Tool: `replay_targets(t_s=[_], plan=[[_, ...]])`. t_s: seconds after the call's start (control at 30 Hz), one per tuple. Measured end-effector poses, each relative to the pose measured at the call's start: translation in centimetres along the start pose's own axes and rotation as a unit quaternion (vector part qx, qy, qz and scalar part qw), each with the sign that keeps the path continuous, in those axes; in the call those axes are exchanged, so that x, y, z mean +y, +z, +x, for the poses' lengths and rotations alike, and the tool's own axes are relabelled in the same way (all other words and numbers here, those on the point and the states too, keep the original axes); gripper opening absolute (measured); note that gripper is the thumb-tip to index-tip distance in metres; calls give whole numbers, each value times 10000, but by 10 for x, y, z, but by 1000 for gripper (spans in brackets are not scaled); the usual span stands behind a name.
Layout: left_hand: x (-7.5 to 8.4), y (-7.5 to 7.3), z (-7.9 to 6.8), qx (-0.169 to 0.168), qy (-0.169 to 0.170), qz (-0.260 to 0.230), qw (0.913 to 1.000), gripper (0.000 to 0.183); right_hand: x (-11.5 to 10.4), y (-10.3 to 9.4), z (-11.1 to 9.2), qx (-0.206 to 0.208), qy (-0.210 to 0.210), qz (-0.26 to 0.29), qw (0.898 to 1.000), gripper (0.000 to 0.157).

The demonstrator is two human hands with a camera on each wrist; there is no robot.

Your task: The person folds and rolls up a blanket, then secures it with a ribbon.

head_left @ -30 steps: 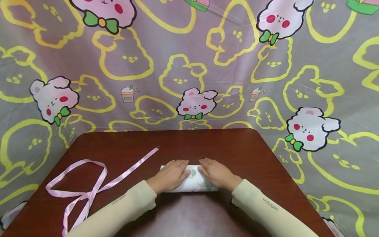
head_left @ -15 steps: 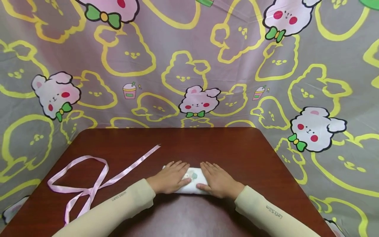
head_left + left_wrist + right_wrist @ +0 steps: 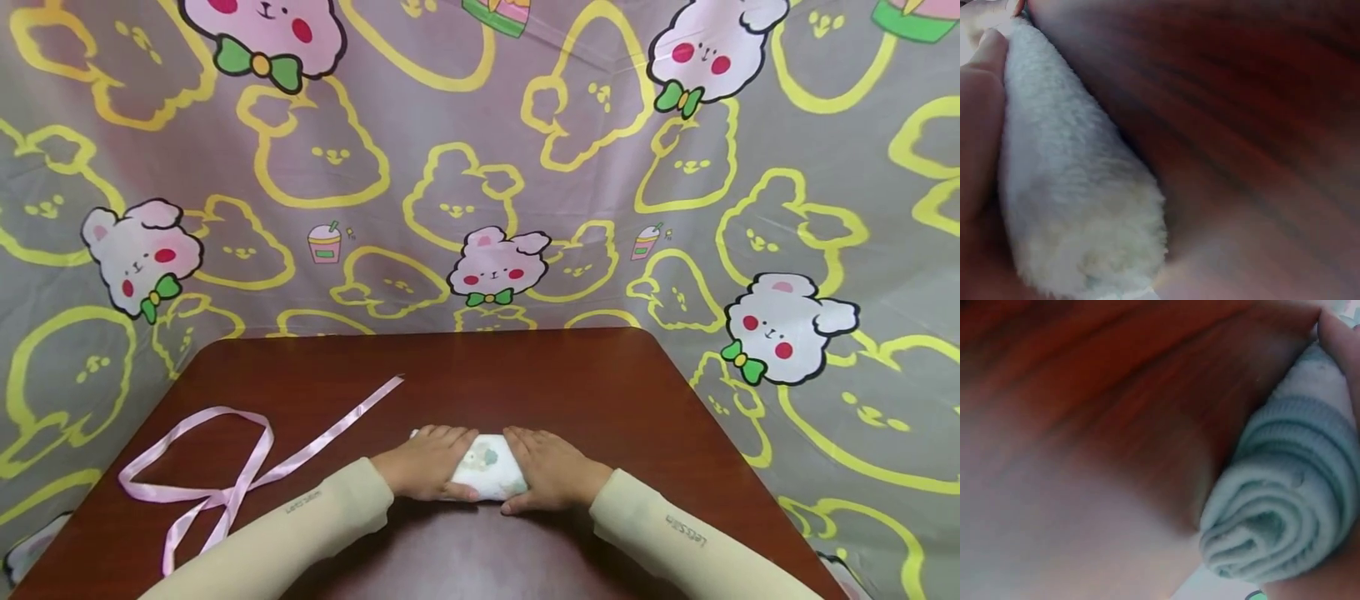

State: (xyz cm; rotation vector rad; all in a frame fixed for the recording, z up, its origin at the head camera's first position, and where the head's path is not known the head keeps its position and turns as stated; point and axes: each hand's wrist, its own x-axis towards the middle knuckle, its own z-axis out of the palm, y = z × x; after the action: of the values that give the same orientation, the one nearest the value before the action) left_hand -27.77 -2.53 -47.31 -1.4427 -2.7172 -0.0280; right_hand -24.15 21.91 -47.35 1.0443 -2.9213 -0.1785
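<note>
A rolled-up towel (image 3: 487,458), white with green print, lies crosswise on the table between both hands. My left hand (image 3: 431,462) holds its left part, fingers over the top toward the far side and thumb along the near edge. In the left wrist view the fluffy white end of the towel (image 3: 1085,181) shows, with the thumb beside it. My right hand (image 3: 555,471) holds the right part in the same way, its thumb low at the near edge. The right wrist view shows the towel's spiral end (image 3: 1266,519), pale green and wound in several layers.
A pink satin ribbon (image 3: 243,479) lies looped on the left of the brown table (image 3: 570,383), one tail pointing toward the middle. A grey cartoon-print cloth (image 3: 585,192) hangs behind and along both sides of the table.
The towel roll has turned and come slightly nearer. Both hands have moved with it, the thumbs shifting from its top to the near edge. The ribbon stays put.
</note>
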Motion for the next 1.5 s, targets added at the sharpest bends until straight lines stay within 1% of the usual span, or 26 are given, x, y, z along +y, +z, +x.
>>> replay_targets(t_s=[0.1,0.2,0.27,0.37,0.43,0.63,0.7,0.77,0.87,0.93,1.0,1.07,1.13,1.23,1.3,1.33,1.37,1.4,1.43,1.47,1.5], plan=[[-6,-3,0,28,18,-39,10000,99,6,-5,2,99,-151,17,9998,108],[-13,-4,-5,-41,113,-215,9997,104,12,-8,0,186,-232,208,9993,105],[-18,-4,-9,-93,177,-306,9993,108,14,-8,-4,233,-201,357,9989,104],[-23,-1,-15,-120,242,-374,9989,113,16,-7,-10,312,-172,407,9985,103],[-25,0,-17,-51,284,-418,9987,111,17,-5,-14,393,-226,394,9982,103],[-26,4,-23,279,544,-518,9968,96,18,2,-21,493,-467,224,9974,104],[-26,4,-24,332,584,-499,9965,94,19,4,-21,519,-499,189,9972,104],[-27,2,-24,293,571,-518,9966,95,19,3,-20,529,-507,198,9971,104],[-29,-2,-25,162,422,-704,9965,97,19,-2,-18,515,-401,428,9970,99],[-30,-6,-26,31,263,-944,9952,93,19,-7,-19,454,-215,766,9958,91],[-32,-10,-27,-42,132,-1301,9914,83,20,-12,-22,382,52,1202,9920,83],[-36,-13,-27,-39,-2,-1678,9858,70,22,-17,-27,274,398,1584,9862,76],[-40,-15,-28,-3,-179,-2099,9776,58,24,-20,-33,202,721,1931,9783,73],[-49,-18,-33,72,-514,-2576,9649,49,25,-22,-42,191,1157,2264,9670,73],[-53,-21,-35,71,-784,-2886,9542,47,26,-23,-47,277,1420,2470,9581,75],[-55,-22,-36,29,-902,-3112,9460,45,26,-24,-50,336,1562,2625,9516,76],[-57,-23,-36,-50,-1033,-3386,9352,44,27,-25,-52,371,1721,2824,9430,77],[-58,-24,-36,-133,-1171,-3759,9191,42,27,-26,-54,361,1864,3080,9322,77],[-59,-24,-36,-214,-1306,-4132,9010,40,27,-27,-56,329,1997,3382,9190,77],[-60,-24,-36,-290,-1414,-4525,8800,37,28,-28,-57,258,2117,3725,9032,76],[-60,-24,-35,-368,-1519,-4917,8566,35,28,-28,-58,157,2229,4102,8842,75]])
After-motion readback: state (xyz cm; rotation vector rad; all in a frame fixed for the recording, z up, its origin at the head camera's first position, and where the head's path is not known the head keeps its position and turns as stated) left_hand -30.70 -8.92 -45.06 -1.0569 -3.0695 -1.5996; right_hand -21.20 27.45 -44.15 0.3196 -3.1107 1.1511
